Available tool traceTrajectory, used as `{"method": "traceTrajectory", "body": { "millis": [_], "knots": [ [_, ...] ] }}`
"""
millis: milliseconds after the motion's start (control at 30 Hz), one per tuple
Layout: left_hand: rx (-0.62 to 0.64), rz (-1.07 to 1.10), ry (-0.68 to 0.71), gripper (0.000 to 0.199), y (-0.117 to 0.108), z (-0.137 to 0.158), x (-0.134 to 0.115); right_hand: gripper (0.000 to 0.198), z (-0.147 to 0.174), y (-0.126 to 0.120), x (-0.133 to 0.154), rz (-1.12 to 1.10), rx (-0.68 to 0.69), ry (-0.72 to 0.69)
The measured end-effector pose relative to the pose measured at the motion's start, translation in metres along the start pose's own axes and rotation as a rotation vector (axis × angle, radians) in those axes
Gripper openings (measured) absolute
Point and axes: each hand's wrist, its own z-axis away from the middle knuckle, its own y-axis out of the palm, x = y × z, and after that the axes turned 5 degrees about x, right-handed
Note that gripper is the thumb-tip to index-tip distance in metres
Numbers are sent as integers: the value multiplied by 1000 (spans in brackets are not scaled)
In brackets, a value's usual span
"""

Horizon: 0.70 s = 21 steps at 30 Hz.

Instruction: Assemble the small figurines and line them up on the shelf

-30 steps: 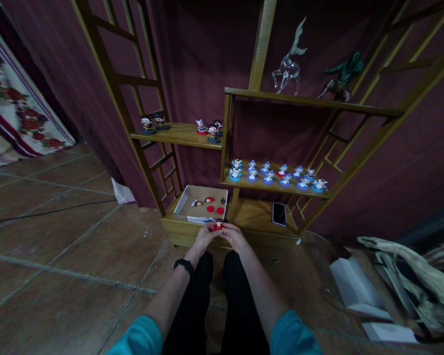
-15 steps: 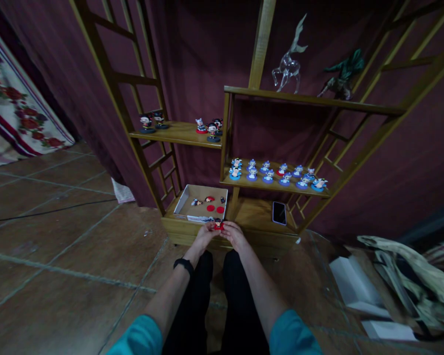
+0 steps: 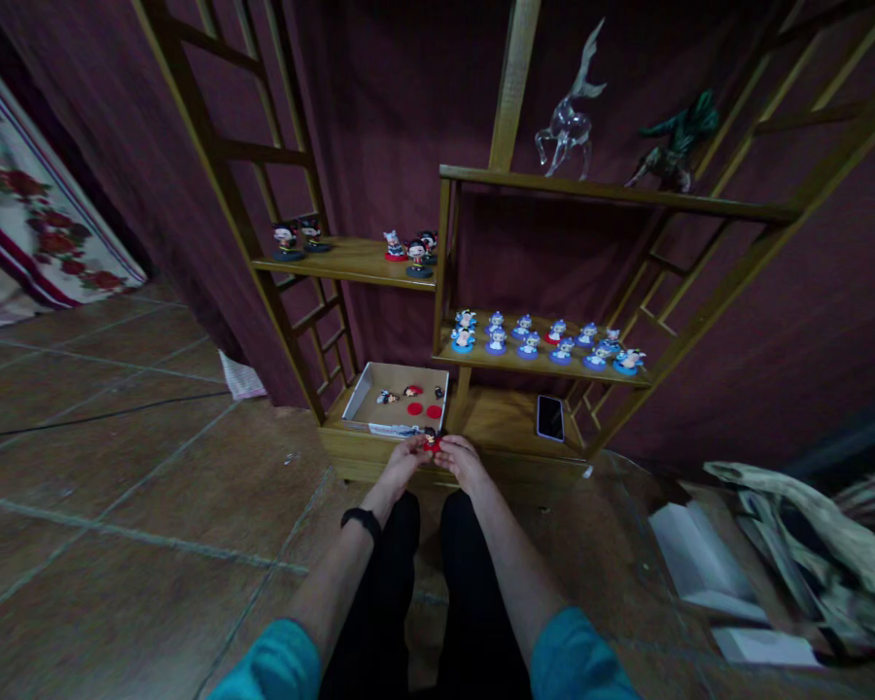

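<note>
Between my two hands is a small figurine point(image 3: 431, 440) with dark hair and a red lower part or base. My left hand point(image 3: 406, 460) pinches it from the left, and my right hand point(image 3: 459, 457) closes on it from the right; the fingertips partly cover it. Just beyond the hands, a shallow cardboard box point(image 3: 361, 394) rests on the low shelf. Inside lie a red disc point(image 3: 415, 409), a second red disc point(image 3: 434, 412), and several small figurine pieces, such as a dark-and-white one point(image 3: 387, 398) and a red one point(image 3: 412, 391).
Purple and blue figurines point(image 3: 529, 344) stand in rows on the middle right shelf, dark-haired ones point(image 3: 418, 255) on the left shelf. A phone point(image 3: 550, 418) lies on the low shelf. Above are a glass deer point(image 3: 567, 131) and a green statue point(image 3: 675, 146). White boxes point(image 3: 704, 564) lie on the floor.
The figurine has turned slightly between my fingers, its head now a little higher and tilted. Both hands hold nearly the same place, and the box and shelves' contents stay put.
</note>
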Motion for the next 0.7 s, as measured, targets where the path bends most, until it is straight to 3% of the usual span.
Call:
{"method": "traceTrajectory", "body": {
  "millis": [267,700],
  "knots": [
    [17,93,-6,40,-3,-5,8,31,-2,-2,-3,0,20,5],
    [16,101,-30,34,2,1,-1,30,-4,-4,-4,41,44,7]
  ]
}}
